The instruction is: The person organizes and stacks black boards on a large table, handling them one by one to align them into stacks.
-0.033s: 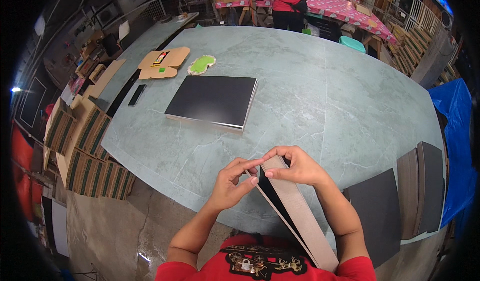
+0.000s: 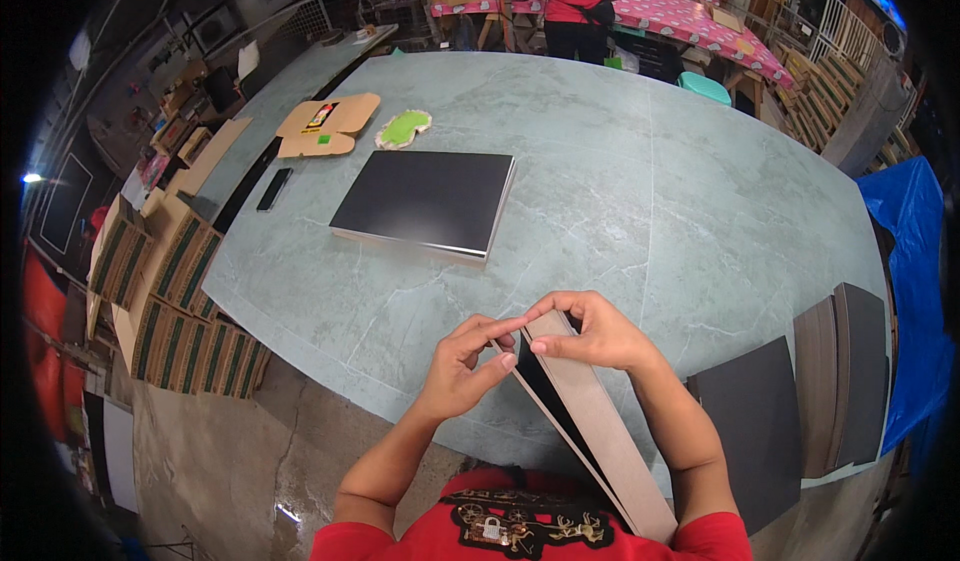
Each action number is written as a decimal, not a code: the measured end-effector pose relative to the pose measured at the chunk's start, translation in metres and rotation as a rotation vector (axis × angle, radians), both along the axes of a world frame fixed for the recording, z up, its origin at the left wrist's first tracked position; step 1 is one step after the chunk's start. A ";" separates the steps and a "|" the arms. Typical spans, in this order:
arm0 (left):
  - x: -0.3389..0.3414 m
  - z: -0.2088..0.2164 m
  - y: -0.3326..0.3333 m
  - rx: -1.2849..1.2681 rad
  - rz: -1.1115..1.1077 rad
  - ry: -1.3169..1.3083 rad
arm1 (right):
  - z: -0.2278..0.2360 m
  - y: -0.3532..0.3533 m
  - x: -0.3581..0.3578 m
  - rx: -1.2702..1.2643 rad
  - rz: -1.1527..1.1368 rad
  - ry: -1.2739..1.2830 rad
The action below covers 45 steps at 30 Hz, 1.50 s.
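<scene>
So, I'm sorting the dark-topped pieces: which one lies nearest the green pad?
The shiny black-topped block, close by the green pad; the dark board and grey stack sit far right.

Shirt point(image 2: 420, 529): red, darker along the upper edge
Front design point(image 2: 532, 523): black ground, uneven outline, gold and silvery figures (a wheeled carriage at left, a horse-like animal at right)
Padlock shape point(image 2: 492, 529): pale, beside the wheels
Left sleeve point(image 2: 345, 543): red, short
Right sleeve point(image 2: 716, 537): red, short
Left hand point(image 2: 466, 369): bare
Right hand point(image 2: 592, 335): bare
</scene>
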<state>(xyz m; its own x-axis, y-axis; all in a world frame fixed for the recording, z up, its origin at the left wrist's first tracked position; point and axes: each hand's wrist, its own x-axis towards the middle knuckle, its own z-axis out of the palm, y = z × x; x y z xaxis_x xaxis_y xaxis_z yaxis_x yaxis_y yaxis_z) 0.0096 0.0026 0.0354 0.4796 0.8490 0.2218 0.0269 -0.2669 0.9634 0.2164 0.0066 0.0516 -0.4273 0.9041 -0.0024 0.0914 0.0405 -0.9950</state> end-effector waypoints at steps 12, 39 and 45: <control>-0.007 -0.025 -0.002 -0.192 -0.001 -0.234 | -0.004 -0.001 -0.003 0.025 -0.049 -0.003; -0.003 -0.002 -0.001 -0.062 -0.023 -0.025 | -0.011 0.000 0.001 0.008 -0.052 0.047; -0.004 -0.004 -0.001 -0.091 -0.025 -0.045 | -0.009 0.000 0.002 -0.006 -0.053 0.012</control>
